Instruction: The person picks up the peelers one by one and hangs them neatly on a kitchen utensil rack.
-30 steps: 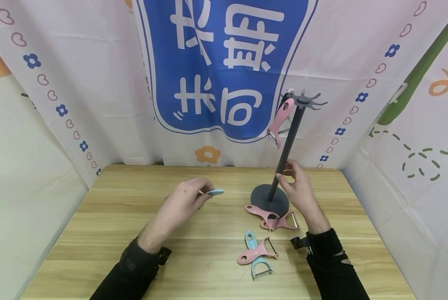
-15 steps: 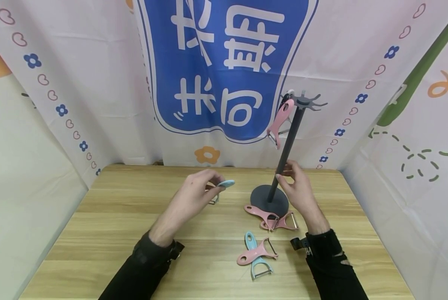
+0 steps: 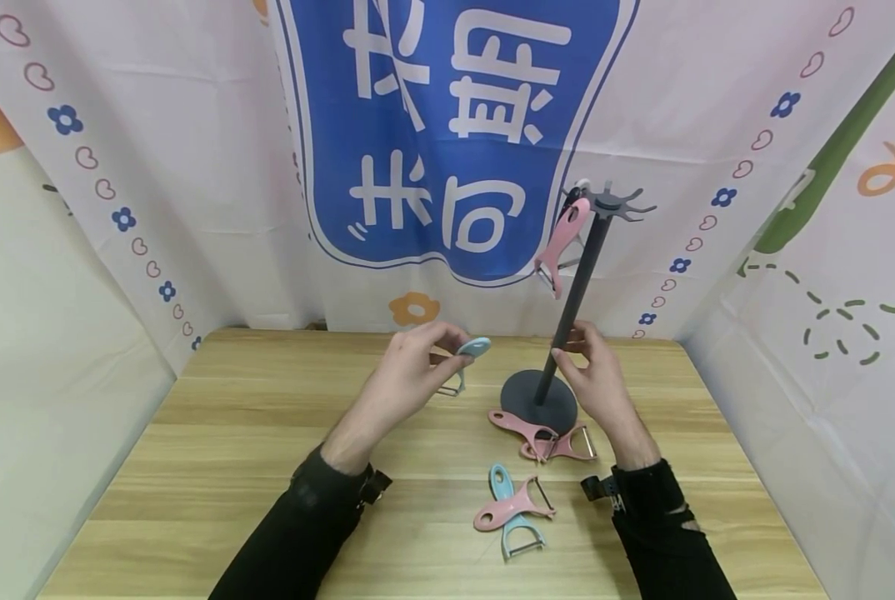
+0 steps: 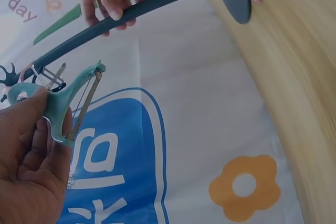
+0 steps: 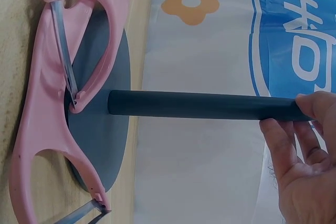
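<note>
Two things were held. The left hand (image 3: pixel 412 365) pinched a blue peeler (image 4: pixel 59 100) by its handle, thumb against the fingers, clear of the surface (image 3: pixel 267 467). The peeler reached out past the fingertips: the holed handle end showed beyond the thumb, on the side toward the stand (image 3: pixel 578 287), while the bladed fork hung below the hand. Its long axis was tilted, handle end uppermost, and in the left wrist view that end faced the same way as the top of the stand.

That relation looked like the one to watch: the handle hole was to the left of the prongs (image 3: pixel 629 202) and well below them, so the line between the two ran up and to the right. The right hand (image 3: pixel 597 373) was the nearer to the stand, its thumb and fingers closed on the lower part of the pole.

Farther out, a pink peeler (image 3: pixel 564 235) hung from the left side of the prongs, with something dark beside it too small to make out. Two pink peelers (image 3: pixel 513 422) overlapped just in front of the base (image 3: pixel 521 398); nearer the person, another pink peeler (image 3: pixel 502 511) lay crossed over a second blue peeler (image 3: pixel 501 478).
</note>
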The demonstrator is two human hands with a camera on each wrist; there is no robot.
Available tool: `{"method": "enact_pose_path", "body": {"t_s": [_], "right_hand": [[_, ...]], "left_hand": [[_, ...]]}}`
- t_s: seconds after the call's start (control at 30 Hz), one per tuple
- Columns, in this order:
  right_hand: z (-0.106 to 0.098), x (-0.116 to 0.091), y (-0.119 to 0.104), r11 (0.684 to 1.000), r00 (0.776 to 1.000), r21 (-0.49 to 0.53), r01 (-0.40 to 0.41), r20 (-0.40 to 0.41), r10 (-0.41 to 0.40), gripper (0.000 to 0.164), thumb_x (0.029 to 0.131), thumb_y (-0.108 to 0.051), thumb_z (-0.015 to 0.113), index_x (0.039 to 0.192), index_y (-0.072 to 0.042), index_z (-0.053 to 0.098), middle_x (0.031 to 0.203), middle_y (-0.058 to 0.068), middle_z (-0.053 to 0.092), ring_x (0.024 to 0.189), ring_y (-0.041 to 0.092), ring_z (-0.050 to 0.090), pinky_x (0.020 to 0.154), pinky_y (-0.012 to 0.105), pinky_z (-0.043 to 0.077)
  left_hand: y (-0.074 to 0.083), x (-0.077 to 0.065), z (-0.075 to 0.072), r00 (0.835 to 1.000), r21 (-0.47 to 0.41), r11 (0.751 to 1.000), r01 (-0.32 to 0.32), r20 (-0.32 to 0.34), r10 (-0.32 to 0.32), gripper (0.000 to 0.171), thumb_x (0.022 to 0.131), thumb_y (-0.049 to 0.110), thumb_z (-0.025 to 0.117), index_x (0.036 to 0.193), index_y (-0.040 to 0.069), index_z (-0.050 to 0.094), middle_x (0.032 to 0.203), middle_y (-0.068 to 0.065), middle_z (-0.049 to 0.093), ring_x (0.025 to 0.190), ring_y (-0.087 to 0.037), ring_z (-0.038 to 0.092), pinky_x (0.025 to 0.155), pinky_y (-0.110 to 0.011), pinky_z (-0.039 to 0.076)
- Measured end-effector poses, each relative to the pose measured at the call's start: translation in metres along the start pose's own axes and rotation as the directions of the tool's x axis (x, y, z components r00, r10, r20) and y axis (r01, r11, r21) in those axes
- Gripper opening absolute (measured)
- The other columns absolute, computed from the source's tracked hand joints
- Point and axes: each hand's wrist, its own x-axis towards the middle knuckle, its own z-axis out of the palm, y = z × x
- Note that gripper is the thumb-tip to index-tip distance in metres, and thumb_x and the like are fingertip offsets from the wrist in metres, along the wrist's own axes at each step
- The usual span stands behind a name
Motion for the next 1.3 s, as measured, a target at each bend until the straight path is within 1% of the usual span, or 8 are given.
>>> {"method": "enact_pose_path", "body": {"t_s": [0.23, 0.43, 0.6, 0.7, 0.83, 0.93, 1.13, 1.3], "right_hand": [[0.0, -0.001, -0.001, 1.0, 1.0, 0.001, 0.0, 0.001, 0.0, 0.047, 0.118, -0.005, 0.068, 0.162, 0.001, 0.054, 0.144, 0.029, 0.068, 0.141, 0.054, 0.073, 0.11, 0.073, 0.069], [0.0, -0.001, -0.002, 1.0, 1.0, 0.002, 0.002, 0.001, -0.002, 0.046, 0.118, -0.006, 0.067, 0.162, 0.001, 0.054, 0.144, 0.029, 0.068, 0.141, 0.053, 0.073, 0.11, 0.072, 0.069], [0.0, -0.001, -0.002, 1.0, 1.0, 0.002, 0.006, 0.001, -0.006, 0.046, 0.119, -0.006, 0.067, 0.162, 0.001, 0.054, 0.144, 0.029, 0.068, 0.141, 0.053, 0.073, 0.109, 0.07, 0.07], [0.0, -0.001, -0.002, 1.0, 1.0, 0.002, 0.003, 0.004, -0.003, 0.046, 0.119, -0.006, 0.067, 0.162, 0.0, 0.054, 0.144, 0.028, 0.068, 0.141, 0.051, 0.073, 0.11, 0.07, 0.07], [0.0, -0.001, -0.002, 1.0, 1.0, 0.002, 0.004, 0.001, -0.004, 0.046, 0.118, -0.006, 0.067, 0.162, 0.0, 0.054, 0.143, 0.028, 0.068, 0.14, 0.052, 0.073, 0.109, 0.07, 0.07], [0.0, -0.001, -0.001, 1.0, 1.0, 0.001, 0.008, -0.001, -0.008, 0.046, 0.118, -0.005, 0.068, 0.162, 0.0, 0.054, 0.143, 0.029, 0.068, 0.14, 0.053, 0.073, 0.108, 0.069, 0.071], [0.0, -0.001, 0.0, 1.0, 1.0, 0.009, 0.009, 0.007, -0.009, 0.047, 0.118, -0.004, 0.067, 0.162, 0.0, 0.053, 0.144, 0.028, 0.068, 0.14, 0.052, 0.073, 0.109, 0.07, 0.071], [0.0, -0.001, -0.001, 1.0, 1.0, 0.011, 0.009, 0.01, -0.01, 0.047, 0.118, -0.005, 0.067, 0.163, 0.001, 0.053, 0.144, 0.028, 0.068, 0.141, 0.053, 0.072, 0.109, 0.07, 0.071]], "left_hand": [[0.009, 0.01, 0.003, 1.0, -0.058, 0.998, 0.019, 0.011, -0.019, 0.018, 0.109, 0.009, 0.085, 0.127, 0.011, 0.079, 0.124, -0.006, 0.083, 0.117, -0.023, 0.083, 0.102, -0.035, 0.076], [0.015, 0.019, 0.007, 1.0, -0.103, 0.995, 0.011, -0.002, -0.011, 0.022, 0.108, 0.009, 0.087, 0.129, 0.01, 0.079, 0.125, -0.009, 0.084, 0.119, -0.025, 0.084, 0.104, -0.036, 0.076], [0.022, 0.027, 0.01, 1.0, -0.142, 0.99, 0.01, -0.006, -0.011, 0.024, 0.108, 0.011, 0.087, 0.131, 0.009, 0.079, 0.126, -0.01, 0.085, 0.119, -0.027, 0.084, 0.108, -0.04, 0.075], [0.026, 0.031, 0.012, 1.0, -0.144, 0.99, 0.007, -0.015, -0.009, 0.025, 0.108, 0.012, 0.087, 0.131, 0.009, 0.079, 0.126, -0.009, 0.085, 0.118, -0.026, 0.085, 0.107, -0.04, 0.075], [0.032, 0.037, 0.015, 1.0, -0.152, 0.988, -0.008, -0.026, 0.004, 0.026, 0.108, 0.012, 0.088, 0.132, 0.01, 0.079, 0.126, -0.008, 0.086, 0.117, -0.024, 0.084, 0.103, -0.036, 0.075], [0.035, 0.041, 0.017, 1.0, -0.167, 0.986, -0.014, -0.027, 0.009, 0.026, 0.108, 0.012, 0.088, 0.132, 0.01, 0.079, 0.126, -0.008, 0.086, 0.117, -0.023, 0.084, 0.103, -0.035, 0.075], [0.042, 0.049, 0.021, 0.999, -0.179, 0.984, -0.005, -0.033, -0.001, 0.025, 0.108, 0.015, 0.089, 0.131, 0.011, 0.08, 0.123, -0.007, 0.087, 0.115, -0.021, 0.083, 0.104, -0.037, 0.075], [0.049, 0.057, 0.023, 0.999, -0.188, 0.982, -0.017, -0.036, 0.01, 0.025, 0.107, 0.016, 0.089, 0.131, 0.012, 0.08, 0.12, -0.005, 0.088, 0.11, -0.019, 0.084, 0.1, -0.038, 0.071]]}}
